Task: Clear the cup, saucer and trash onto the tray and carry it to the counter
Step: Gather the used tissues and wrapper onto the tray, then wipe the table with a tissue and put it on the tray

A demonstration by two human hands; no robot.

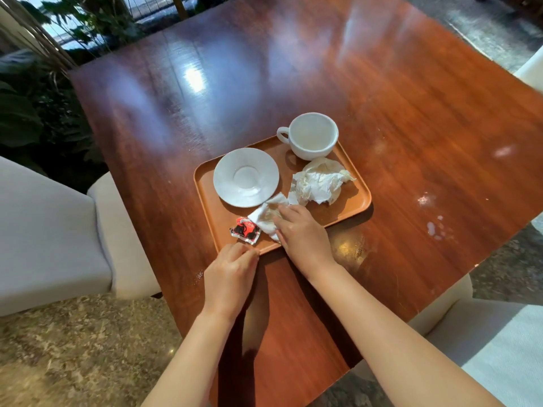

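An orange tray [357,198] lies on the wooden table. On it stand a white cup [312,136] at the far corner and a white saucer [246,177] to the left. A crumpled napkin [320,182] lies on the right of the tray. A red and black wrapper [245,229] sits at the tray's near-left edge. My right hand [299,230] rests on a small white tissue [264,217] at the near side of the tray, fingers curled over it. My left hand [232,271] touches the tray's near edge, fingers bent, just below the wrapper.
The brown table [293,77] has white spilled spots [435,227] at its right side. A grey upholstered chair [58,236] stands at the left, another pale seat [499,348] at the lower right. Plants [35,107] fill the far left.
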